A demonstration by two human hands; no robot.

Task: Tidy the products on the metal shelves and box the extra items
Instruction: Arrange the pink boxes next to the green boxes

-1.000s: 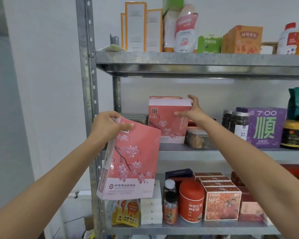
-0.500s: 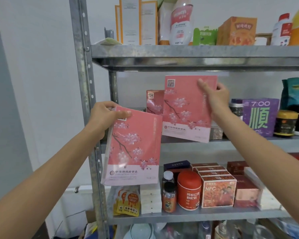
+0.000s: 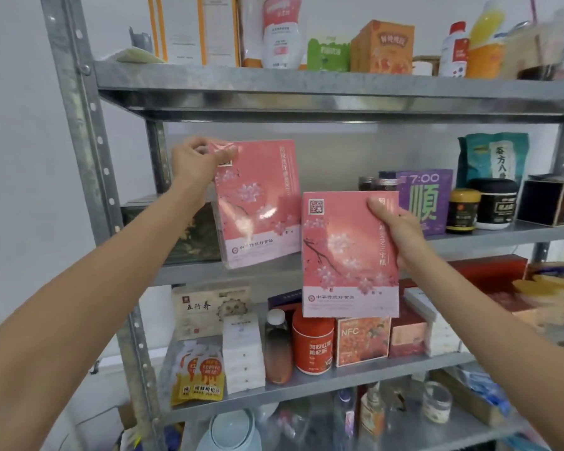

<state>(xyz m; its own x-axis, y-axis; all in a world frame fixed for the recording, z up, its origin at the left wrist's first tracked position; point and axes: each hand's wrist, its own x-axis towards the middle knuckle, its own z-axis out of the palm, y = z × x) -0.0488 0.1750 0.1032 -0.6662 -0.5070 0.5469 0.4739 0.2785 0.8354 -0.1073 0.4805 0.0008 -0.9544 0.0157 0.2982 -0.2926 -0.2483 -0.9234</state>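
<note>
Left pink box (image 3: 258,203): upright with a slight tilt, blossom face outward, bottom edge at the front lip of the middle shelf (image 3: 489,237), just right of a dark box (image 3: 176,229)
Left hand (image 3: 196,161): grips the top left corner of the left pink box, fingers (image 3: 225,154) curled and clamped on that corner, thumb on the front face
Right pink box (image 3: 349,255): held in the air in front of the shelves, upright, face outward, lower than the left pink box and nearer the camera, bottom edge covering the tops of goods on the lower shelf (image 3: 404,369)
Right hand (image 3: 396,231): clamped on the right edge of the right pink box, thumb across the front, other fingers hidden behind
Middle shelf, right part: purple box (image 3: 424,200) just behind the right hand, then a yellow-lidded jar (image 3: 463,209), a black jar (image 3: 492,203) and a teal bag (image 3: 494,157) at the back
Lower shelf: yellow pouches (image 3: 199,375), stacked white boxes (image 3: 243,353), a dark bottle (image 3: 277,346), a red canister (image 3: 313,345), an orange NFC box (image 3: 362,340)
Upper shelf (image 3: 306,89): crowded with cartons and bottles
Frame: perforated metal upright (image 3: 79,157) at the left
</note>
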